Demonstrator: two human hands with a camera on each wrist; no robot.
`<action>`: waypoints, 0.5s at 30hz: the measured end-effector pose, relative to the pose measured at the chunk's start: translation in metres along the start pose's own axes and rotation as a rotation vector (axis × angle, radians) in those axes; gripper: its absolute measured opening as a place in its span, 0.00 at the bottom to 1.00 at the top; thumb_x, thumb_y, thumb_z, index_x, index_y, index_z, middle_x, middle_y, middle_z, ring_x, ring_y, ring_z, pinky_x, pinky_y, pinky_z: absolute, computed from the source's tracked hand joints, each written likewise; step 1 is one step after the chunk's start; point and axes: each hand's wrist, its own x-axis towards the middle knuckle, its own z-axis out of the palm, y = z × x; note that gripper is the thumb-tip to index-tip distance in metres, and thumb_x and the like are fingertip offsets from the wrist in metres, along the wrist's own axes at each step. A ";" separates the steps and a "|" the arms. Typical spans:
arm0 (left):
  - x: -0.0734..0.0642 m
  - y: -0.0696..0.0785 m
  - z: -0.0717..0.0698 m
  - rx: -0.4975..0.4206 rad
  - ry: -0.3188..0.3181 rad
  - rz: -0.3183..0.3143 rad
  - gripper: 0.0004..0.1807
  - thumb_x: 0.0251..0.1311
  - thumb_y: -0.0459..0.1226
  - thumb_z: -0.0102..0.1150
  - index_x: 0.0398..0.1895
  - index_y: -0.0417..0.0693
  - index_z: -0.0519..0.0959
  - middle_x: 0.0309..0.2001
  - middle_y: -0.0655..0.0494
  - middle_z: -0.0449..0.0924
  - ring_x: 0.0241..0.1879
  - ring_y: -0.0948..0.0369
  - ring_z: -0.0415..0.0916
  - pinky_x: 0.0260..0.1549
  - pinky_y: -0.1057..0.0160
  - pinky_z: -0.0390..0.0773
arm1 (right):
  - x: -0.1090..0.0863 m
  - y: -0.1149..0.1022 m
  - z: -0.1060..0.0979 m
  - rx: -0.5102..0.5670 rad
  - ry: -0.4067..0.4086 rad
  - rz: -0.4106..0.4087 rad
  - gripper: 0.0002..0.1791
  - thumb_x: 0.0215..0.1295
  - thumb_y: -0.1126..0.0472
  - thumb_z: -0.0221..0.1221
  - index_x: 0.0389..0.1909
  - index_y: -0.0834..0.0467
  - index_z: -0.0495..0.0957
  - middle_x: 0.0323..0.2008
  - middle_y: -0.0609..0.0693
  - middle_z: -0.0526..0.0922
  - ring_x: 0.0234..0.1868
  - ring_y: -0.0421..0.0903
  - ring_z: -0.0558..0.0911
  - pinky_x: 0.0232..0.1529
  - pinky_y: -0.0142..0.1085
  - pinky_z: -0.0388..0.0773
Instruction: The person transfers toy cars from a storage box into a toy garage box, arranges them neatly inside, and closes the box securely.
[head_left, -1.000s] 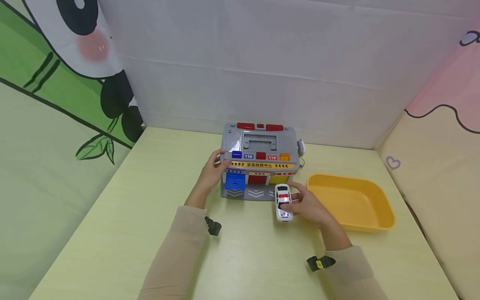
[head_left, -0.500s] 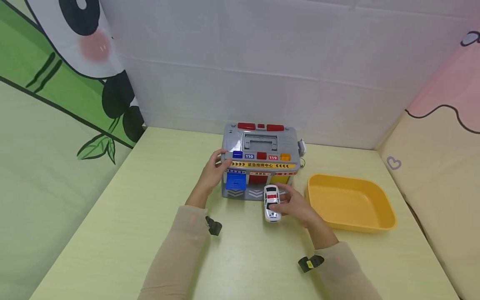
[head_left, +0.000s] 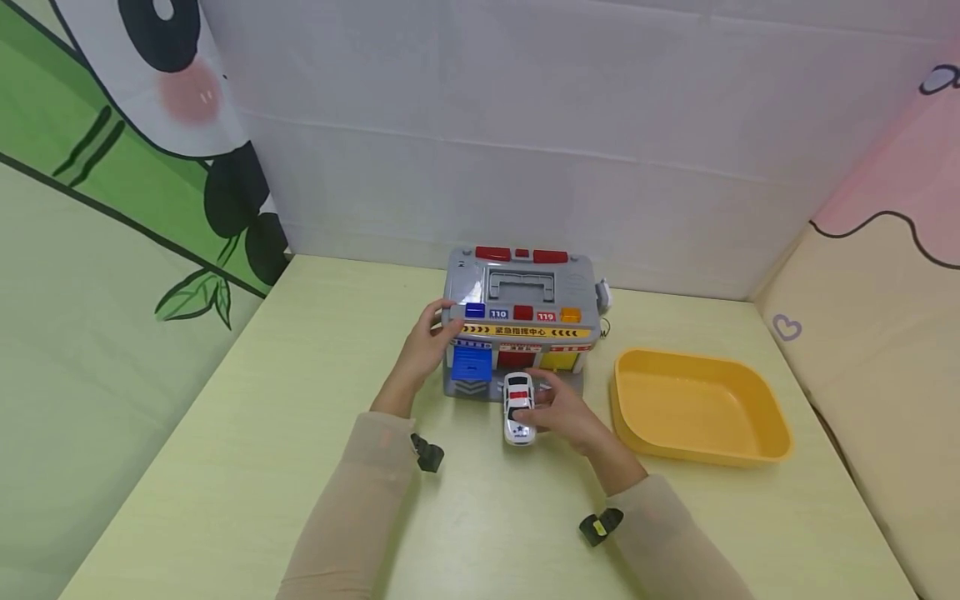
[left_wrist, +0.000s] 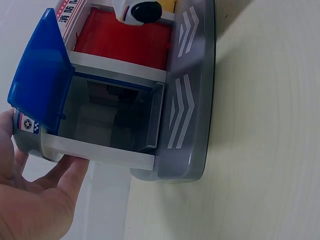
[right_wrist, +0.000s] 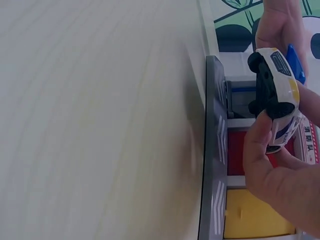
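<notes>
My right hand [head_left: 566, 412] pinches a white toy police car [head_left: 518, 427] by its sides, thumb on one side and fingers on the other. The car is held in front of a grey toy garage [head_left: 577, 287], overlapping its front ramp in the head view. The right wrist view shows the car's dark underside and wheels. My left hand [head_left: 422, 354] grips the garage's upper left corner. In the left wrist view, the blue door [left_wrist: 42, 75] is swung up over a hollow bay [left_wrist: 95, 120], while the red door [left_wrist: 125, 42] beside it is down.
A yellow plastic tray [head_left: 705, 412] stands right of the garage. The yellow door [right_wrist: 260, 215] is down. A handset on a coiled cord [head_left: 603, 296] hangs at the garage's right side. A white cloth wall [head_left: 525, 167] rises right behind the table [head_left: 262, 467].
My right hand has carried the police car leftward along the garage front, from before the yellow door to near the blue one. My left hand has stayed on the corner.
</notes>
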 end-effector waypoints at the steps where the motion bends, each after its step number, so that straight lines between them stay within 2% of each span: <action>1: 0.000 0.000 0.000 0.000 0.000 0.000 0.27 0.68 0.55 0.52 0.68 0.63 0.62 0.71 0.44 0.59 0.66 0.46 0.62 0.61 0.43 0.64 | 0.001 -0.001 0.002 -0.004 0.003 0.007 0.42 0.55 0.63 0.72 0.70 0.51 0.64 0.51 0.62 0.72 0.43 0.55 0.78 0.40 0.42 0.82; 5: 0.000 0.000 0.000 -0.002 0.007 -0.004 0.27 0.69 0.54 0.52 0.67 0.63 0.63 0.70 0.44 0.59 0.66 0.46 0.62 0.61 0.43 0.64 | 0.004 -0.002 0.009 0.007 0.006 0.028 0.42 0.55 0.62 0.72 0.70 0.49 0.64 0.52 0.62 0.74 0.43 0.54 0.79 0.40 0.42 0.82; 15: -0.001 0.000 0.001 0.014 0.015 -0.010 0.27 0.68 0.56 0.52 0.68 0.64 0.63 0.71 0.45 0.59 0.67 0.46 0.61 0.61 0.43 0.64 | 0.013 -0.002 0.025 0.054 -0.022 0.017 0.42 0.57 0.62 0.71 0.71 0.51 0.62 0.50 0.61 0.75 0.43 0.54 0.79 0.41 0.42 0.82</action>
